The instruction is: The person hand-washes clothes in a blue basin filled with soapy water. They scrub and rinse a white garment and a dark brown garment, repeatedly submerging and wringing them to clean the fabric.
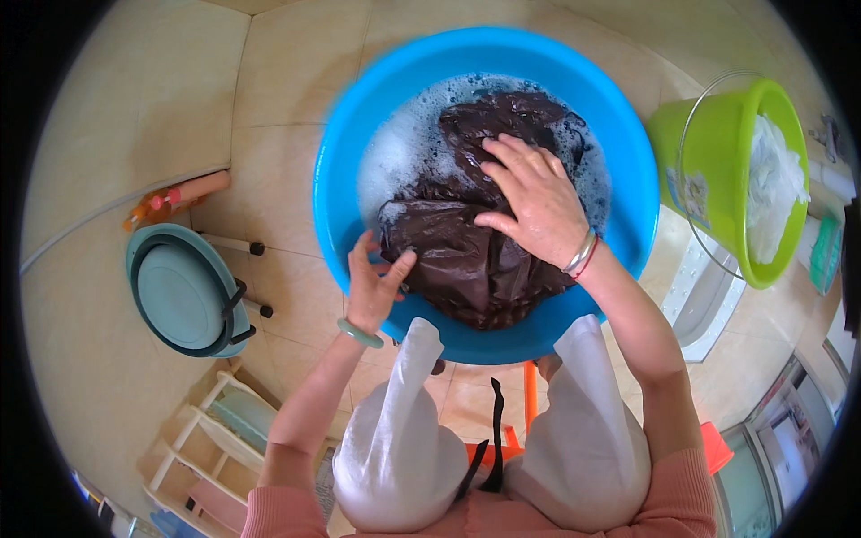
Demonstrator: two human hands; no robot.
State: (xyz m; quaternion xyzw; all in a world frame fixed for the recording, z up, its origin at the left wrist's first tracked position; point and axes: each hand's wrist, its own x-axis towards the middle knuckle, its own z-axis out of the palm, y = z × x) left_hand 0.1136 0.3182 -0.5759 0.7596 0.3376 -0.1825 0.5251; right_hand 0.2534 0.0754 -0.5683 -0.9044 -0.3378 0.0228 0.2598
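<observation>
A large round blue basin [336, 134] in front of me holds soapy water [395, 148] with white foam, thickest at its left. A wet, shiny dark brown cloth [448, 269], perhaps a garment, lies bunched in it, partly above the water. My right hand [541, 202] rests palm down on the cloth, fingers spread. At the basin's near left rim is my left hand [375, 282], its thumb and fingers apart beside the cloth's edge. Whether those fingertips touch the cloth is hard to tell. Neither hand grips anything visible.
To the right stands a lime-green bucket [668, 161] with a wire handle and white plastic inside, beside a white floor fixture [695, 309]. Folded grey-green basins [184, 296] lean at left near an orange bottle [148, 211]. A wooden rack [202, 430] stands lower left.
</observation>
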